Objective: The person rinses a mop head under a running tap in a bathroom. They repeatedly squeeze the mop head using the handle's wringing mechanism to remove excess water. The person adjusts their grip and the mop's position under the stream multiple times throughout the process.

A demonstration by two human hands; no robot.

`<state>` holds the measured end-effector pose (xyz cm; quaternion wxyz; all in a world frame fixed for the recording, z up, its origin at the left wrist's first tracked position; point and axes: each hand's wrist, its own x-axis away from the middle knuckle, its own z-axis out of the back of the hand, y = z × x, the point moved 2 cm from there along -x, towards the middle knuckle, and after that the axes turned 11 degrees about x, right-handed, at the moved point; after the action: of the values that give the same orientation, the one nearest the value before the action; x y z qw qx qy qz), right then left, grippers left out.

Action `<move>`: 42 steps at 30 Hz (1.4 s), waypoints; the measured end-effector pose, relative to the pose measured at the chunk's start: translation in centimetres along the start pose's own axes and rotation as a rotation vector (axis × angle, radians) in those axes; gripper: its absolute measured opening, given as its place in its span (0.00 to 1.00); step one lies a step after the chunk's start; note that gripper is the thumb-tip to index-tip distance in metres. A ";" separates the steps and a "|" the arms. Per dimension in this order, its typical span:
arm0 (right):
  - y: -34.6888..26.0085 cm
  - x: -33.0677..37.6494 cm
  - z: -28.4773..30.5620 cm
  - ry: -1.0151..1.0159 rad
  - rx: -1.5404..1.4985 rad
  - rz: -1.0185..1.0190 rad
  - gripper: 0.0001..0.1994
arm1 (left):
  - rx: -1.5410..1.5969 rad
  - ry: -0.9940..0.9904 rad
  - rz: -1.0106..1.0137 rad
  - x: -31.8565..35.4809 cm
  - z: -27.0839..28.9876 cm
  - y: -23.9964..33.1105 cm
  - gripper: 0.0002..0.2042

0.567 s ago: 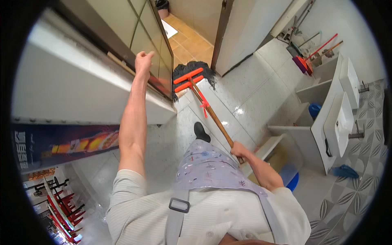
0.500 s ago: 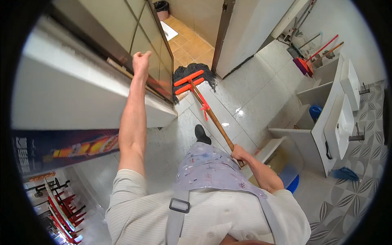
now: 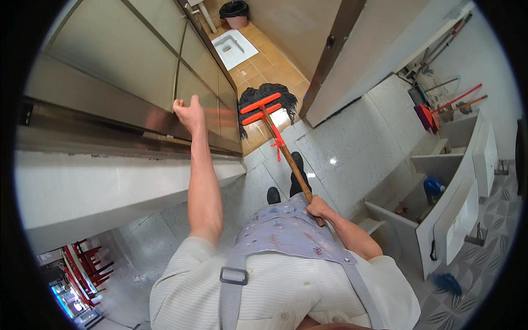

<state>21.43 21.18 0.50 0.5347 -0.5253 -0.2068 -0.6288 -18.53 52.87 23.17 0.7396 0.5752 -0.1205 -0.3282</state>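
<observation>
My right hand (image 3: 319, 207) is wrapped round the lower end of the mop's wooden handle (image 3: 297, 174), close to my apron. Away from me slants the mop (image 3: 261, 108), with an orange double-bar head and dark grey strands (image 3: 273, 92) spread on the floor at a doorway. A red tie hangs from its handle. My left hand (image 3: 190, 114) is stretched forward in front of the frosted glass panel (image 3: 140, 77). Nothing is in it; its thumb stands apart from loosely bent fingers. Whether it touches the panel I cannot tell.
Past the doorway are a tan tiled floor (image 3: 275, 58), a squat toilet (image 3: 234, 48) and a pink bin (image 3: 236, 21) with a black liner. At right stand a sink cabinet (image 3: 391, 212) and white basins (image 3: 459, 223). Brooms and dustpans (image 3: 428, 116) lean far right. The grey tiles (image 3: 352, 132) look wet.
My view has moved forward toward the doorway, showing more of the toilet. The left hand's thumb has turned upward. Both my feet now show. My right hand keeps its hold on the mop.
</observation>
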 end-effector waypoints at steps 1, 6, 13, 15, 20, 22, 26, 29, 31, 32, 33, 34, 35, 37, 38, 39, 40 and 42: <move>-0.6 -1.3 1.6 0.004 0.003 0.020 0.33 | -0.030 0.028 -0.036 -0.6 -0.2 -0.7 0.36; -2.7 -9.5 11.2 0.030 0.066 0.079 0.27 | -0.052 0.034 -0.044 -2.8 -1.3 -3.2 0.34; -10.2 -16.7 17.3 0.024 -0.025 0.049 0.21 | -0.095 0.032 0.049 -6.3 -1.9 -5.5 0.32; -12.5 -18.7 19.0 -0.079 -0.040 0.068 0.21 | -0.090 0.058 0.063 -7.2 -2.5 -6.0 0.32; -18.0 -24.6 21.9 -0.070 -0.060 0.088 0.17 | -0.183 0.074 0.083 -9.5 -5.1 -6.8 0.31; -20.6 -26.7 22.6 -0.109 -0.104 0.074 0.17 | -0.198 0.079 0.086 -10.2 -6.0 -7.4 0.30; -26.8 -31.8 25.0 -0.150 -0.201 0.061 0.15 | -0.291 0.062 0.107 -12.7 -8.7 -9.3 0.31; -33.2 -33.9 28.2 -0.186 -0.249 0.059 0.14 | -0.340 0.054 0.146 -14.9 -10.3 -11.5 0.31; -36.7 -36.2 29.6 -0.206 -0.315 0.042 0.13 | -0.366 0.054 0.133 -17.0 -11.6 -13.2 0.31; -38.4 -37.0 30.2 -0.206 -0.304 0.039 0.13 | -0.374 0.067 0.157 -17.7 -12.0 -14.0 0.31; -39.8 -39.0 30.1 -0.194 -0.351 0.045 0.13 | -0.376 0.080 0.177 -18.7 -12.8 -13.9 0.31; -41.2 -40.5 30.2 -0.183 -0.398 0.047 0.13 | -0.381 0.092 0.199 -19.3 -13.5 -14.2 0.31; -42.5 -42.0 30.2 -0.205 -0.359 0.049 0.14 | -0.387 0.088 0.210 -19.8 -14.0 -14.8 0.31; -46.5 -43.9 31.8 -0.244 -0.280 0.073 0.15 | -0.394 0.093 0.216 -21.5 -15.0 -16.0 0.31; -47.7 -44.5 32.4 -0.246 -0.304 0.055 0.16 | -0.391 0.077 0.233 -22.2 -15.7 -16.5 0.31; -49.3 -45.1 33.0 -0.246 -0.329 0.047 0.16 | -0.388 0.068 0.241 -23.2 -16.3 -16.8 0.31; -50.7 -45.6 33.5 -0.247 -0.353 0.040 0.17 | -0.386 0.060 0.250 -24.0 -16.7 -17.0 0.31; -52.8 -45.6 34.1 -0.282 -0.406 0.063 0.18 | -0.318 0.059 0.317 -24.8 -16.9 -17.1 0.31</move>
<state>-16.17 88.03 -11.43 0.4035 -0.7107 -0.1323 -0.5608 -33.85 79.29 7.04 0.8663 0.4347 -0.1344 -0.2059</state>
